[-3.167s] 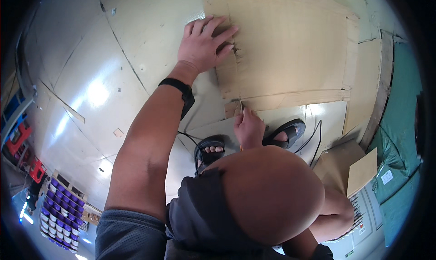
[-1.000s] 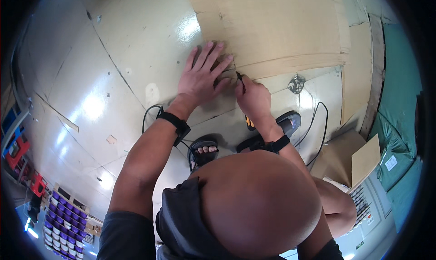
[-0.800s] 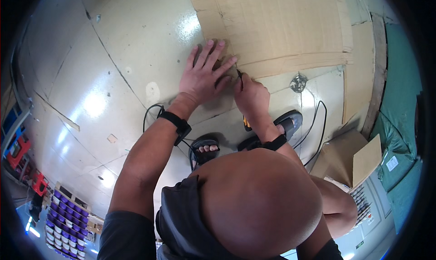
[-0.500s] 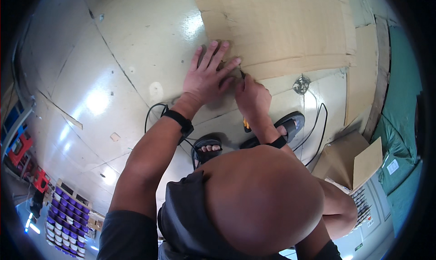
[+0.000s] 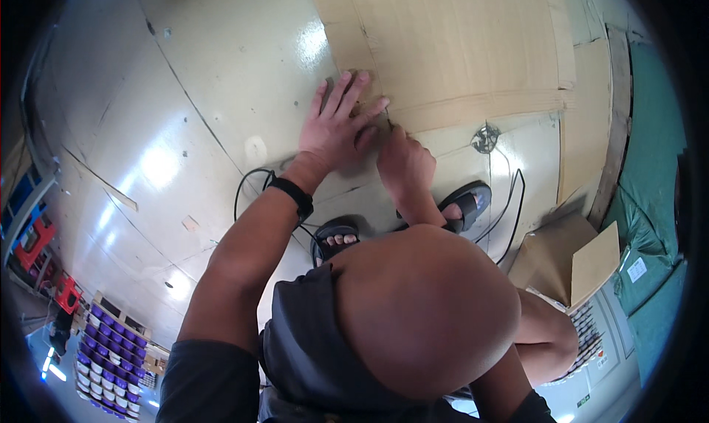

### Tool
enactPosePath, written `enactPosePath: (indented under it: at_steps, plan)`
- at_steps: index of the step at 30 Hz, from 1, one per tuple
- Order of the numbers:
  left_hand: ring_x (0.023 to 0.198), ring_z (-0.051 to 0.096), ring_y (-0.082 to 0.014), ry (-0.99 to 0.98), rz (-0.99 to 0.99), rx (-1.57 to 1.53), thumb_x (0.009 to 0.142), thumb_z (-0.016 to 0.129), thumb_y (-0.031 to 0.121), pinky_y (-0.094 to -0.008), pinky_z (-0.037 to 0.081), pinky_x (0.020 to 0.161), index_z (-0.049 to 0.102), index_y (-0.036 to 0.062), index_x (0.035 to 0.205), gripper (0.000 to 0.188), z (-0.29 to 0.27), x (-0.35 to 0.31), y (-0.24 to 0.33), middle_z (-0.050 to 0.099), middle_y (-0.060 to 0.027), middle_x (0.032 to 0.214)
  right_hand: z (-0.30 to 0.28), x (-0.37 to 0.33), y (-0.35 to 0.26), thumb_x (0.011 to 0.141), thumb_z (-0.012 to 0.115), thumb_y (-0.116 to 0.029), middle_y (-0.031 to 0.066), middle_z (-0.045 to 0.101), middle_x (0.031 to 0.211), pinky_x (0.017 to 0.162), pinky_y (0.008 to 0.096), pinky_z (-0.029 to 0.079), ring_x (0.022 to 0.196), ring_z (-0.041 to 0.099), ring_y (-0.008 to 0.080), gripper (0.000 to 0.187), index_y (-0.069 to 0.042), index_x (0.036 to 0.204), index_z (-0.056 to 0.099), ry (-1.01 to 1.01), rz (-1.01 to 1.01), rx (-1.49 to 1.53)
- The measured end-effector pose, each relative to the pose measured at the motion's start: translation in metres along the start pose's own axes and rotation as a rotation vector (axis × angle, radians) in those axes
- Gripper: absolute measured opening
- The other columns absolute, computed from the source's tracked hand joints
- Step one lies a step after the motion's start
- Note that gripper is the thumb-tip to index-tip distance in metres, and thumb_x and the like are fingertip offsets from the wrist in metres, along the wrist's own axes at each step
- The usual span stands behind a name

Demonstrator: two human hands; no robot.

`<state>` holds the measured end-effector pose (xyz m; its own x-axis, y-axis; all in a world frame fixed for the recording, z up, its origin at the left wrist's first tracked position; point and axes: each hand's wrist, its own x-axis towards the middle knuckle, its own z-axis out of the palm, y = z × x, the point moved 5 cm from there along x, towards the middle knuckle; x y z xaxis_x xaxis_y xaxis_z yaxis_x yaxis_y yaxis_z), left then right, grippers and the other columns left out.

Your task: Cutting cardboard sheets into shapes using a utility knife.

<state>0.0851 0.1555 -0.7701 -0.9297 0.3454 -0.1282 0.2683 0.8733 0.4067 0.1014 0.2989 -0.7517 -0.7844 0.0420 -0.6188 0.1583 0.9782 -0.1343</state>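
Note:
A large sheet of brown cardboard (image 5: 458, 46) lies flat on the tiled floor. My left hand (image 5: 334, 124) rests with fingers spread across its near left corner, fingertips pressing on it. Close beside it, my right hand (image 5: 406, 163) is closed around a utility knife (image 5: 390, 122). Only the knife's dark front end shows past my fingers, against the cardboard's near edge; the grip hides its handle. A thin line or crease (image 5: 363, 32) runs along the left part of the sheet, toward the knife.
Near the sheet's edge lies a round metal drain cover (image 5: 485, 138). Black cable (image 5: 517, 209) loops over the floor beside my sandalled feet (image 5: 465, 205). At right are an open cardboard box (image 5: 554, 260) and green wrapped bundles (image 5: 653, 179). Purple and white stacked items (image 5: 111, 360) stand lower left.
My right hand has shifted slightly left and toward me with the knife, whose yellow handle end is now hidden. The left hand stays nearly in place.

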Motion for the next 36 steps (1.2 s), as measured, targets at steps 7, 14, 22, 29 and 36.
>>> enactPosePath:
  at_steps: [7, 14, 22, 29, 36]
  plan:
    - [0.153, 0.026, -0.0312, 0.023, 0.011, 0.013, 0.090, 0.067, 0.047, -0.0584, 0.022, 0.123, 0.051, 0.0410, 0.147, 0.060, -0.001, 0.003, -0.008, 0.027, -0.0065, 0.167, 0.010, -0.004, 0.007, 0.097, 0.050, -0.028, 0.0181, 0.074, 0.091, 0.073, 0.0559, 0.057, 0.083, 0.073, 0.0412, 0.021, -0.010, 0.104, 0.058, -0.103, 0.056, -0.039]
    - [0.153, 0.026, -0.0312, -0.015, -0.002, -0.024, 0.092, 0.064, 0.045, -0.0588, 0.020, 0.123, 0.052, 0.0406, 0.147, 0.057, 0.002, 0.008, -0.001, 0.029, -0.0071, 0.167, 0.018, -0.011, 0.021, 0.098, 0.047, -0.032, 0.0209, 0.072, 0.085, 0.070, 0.0586, 0.055, 0.078, 0.070, 0.0443, 0.024, -0.009, 0.100, 0.056, -0.040, 0.049, -0.014]
    - [0.150, 0.034, -0.0243, 0.067, 0.117, -0.003, 0.087, 0.067, 0.037, -0.0576, 0.024, 0.122, 0.064, 0.0346, 0.132, 0.045, -0.002, -0.001, 0.000, 0.039, -0.0047, 0.162, 0.020, -0.018, 0.021, 0.098, 0.050, -0.028, 0.0197, 0.070, 0.083, 0.068, 0.0582, 0.055, 0.075, 0.069, 0.0449, 0.020, -0.008, 0.095, 0.055, 0.124, -0.026, 0.103]
    - [0.148, 0.038, -0.0211, 0.113, 0.118, -0.032, 0.086, 0.069, 0.036, -0.0573, 0.029, 0.120, 0.074, 0.0309, 0.110, 0.025, -0.001, 0.000, 0.002, 0.045, 0.0003, 0.157, 0.015, -0.013, 0.019, 0.097, 0.051, -0.027, 0.0168, 0.071, 0.085, 0.065, 0.0557, 0.056, 0.074, 0.070, 0.0412, 0.020, -0.008, 0.094, 0.056, 0.127, -0.104, 0.087]
    - [0.146, 0.040, -0.0208, 0.107, 0.105, -0.011, 0.087, 0.068, 0.037, -0.0571, 0.029, 0.120, 0.074, 0.0318, 0.106, 0.021, 0.001, -0.001, 0.001, 0.047, 0.0016, 0.156, 0.018, -0.010, 0.017, 0.097, 0.052, -0.028, 0.0171, 0.071, 0.082, 0.064, 0.0567, 0.056, 0.072, 0.070, 0.0417, 0.020, -0.009, 0.094, 0.057, 0.095, -0.083, 0.095]
